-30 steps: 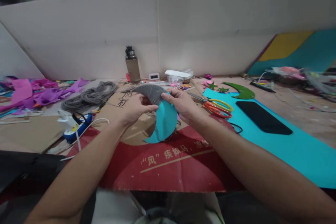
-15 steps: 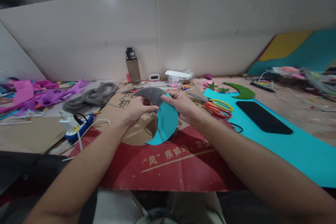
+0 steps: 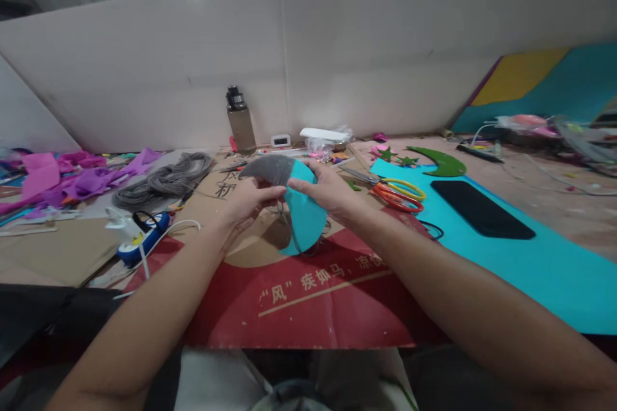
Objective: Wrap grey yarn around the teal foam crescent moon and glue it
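Note:
A blue crescent cutout point(image 3: 307, 221) is held up between my hands over the red and brown cardboard point(image 3: 332, 308). Grey yarn point(image 3: 272, 169) covers its upper left part in close wraps; the lower part is bare blue. My left hand point(image 3: 253, 202) is closed at the wrapped part's lower edge, thumb pointing right, and seems to pinch the yarn or the edge there. With thumb in front and fingers behind, my right hand point(image 3: 328, 189) grips the crescent's right side. A loose grey strand point(image 3: 290, 225) hangs down across the blue face.
On the right lie orange and yellow scissors point(image 3: 395, 196), a blue sheet point(image 3: 482, 270), a black phone point(image 3: 482, 209) and a green crescent point(image 3: 441, 162). A grey yarn bundle point(image 3: 166, 180) and a blue power strip point(image 3: 144, 237) are left. A bottle point(image 3: 241, 125) stands behind.
The crescent has tilted between my hands, its lower tip swinging right and away from view. My right thumb has shifted slightly left on it. The view has turned a little.

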Motion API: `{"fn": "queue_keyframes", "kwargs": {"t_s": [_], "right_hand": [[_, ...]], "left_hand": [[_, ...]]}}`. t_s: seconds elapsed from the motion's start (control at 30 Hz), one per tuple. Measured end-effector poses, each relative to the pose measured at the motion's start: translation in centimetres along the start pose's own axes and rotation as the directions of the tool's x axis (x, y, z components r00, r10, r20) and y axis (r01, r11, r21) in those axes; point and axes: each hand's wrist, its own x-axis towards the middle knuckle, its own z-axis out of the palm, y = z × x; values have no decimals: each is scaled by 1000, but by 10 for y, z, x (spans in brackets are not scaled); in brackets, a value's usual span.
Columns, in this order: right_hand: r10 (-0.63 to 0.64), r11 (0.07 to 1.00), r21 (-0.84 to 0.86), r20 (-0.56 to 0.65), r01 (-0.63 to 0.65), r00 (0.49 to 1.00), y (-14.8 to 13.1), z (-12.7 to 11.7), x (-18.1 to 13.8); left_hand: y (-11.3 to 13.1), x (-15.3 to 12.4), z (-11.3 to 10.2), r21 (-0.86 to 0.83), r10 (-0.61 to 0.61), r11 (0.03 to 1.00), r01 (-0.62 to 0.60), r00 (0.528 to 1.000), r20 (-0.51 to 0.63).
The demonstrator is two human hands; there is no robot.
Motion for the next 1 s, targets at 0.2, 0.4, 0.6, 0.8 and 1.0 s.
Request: {"fn": "queue_keyframes", "kwargs": {"t_s": [0.2,0.4,0.6,0.8,1.0], "right_hand": [[254,938,164,277,-306,927,11,8,-1],[341,937,-215,394,-275,854,-6,6,-12],[280,917,-385,439,-103,854,-18,-7,-13],[304,866,-494,642,76,704,-25,-25,-10],[-37,638,-766,-131,-77,991,0,-48,19]], "left_hand": [[8,12,-24,-87,121,986,-140,973,-198],[23,21,-57,61,319,941,-334,809,-494],[27,23,-62,248,432,901,-356,688,-583],[31,23,-73,40,348,909,-416,702,-621],[29,20,-66,42,338,930,-365,805,-487]]}}
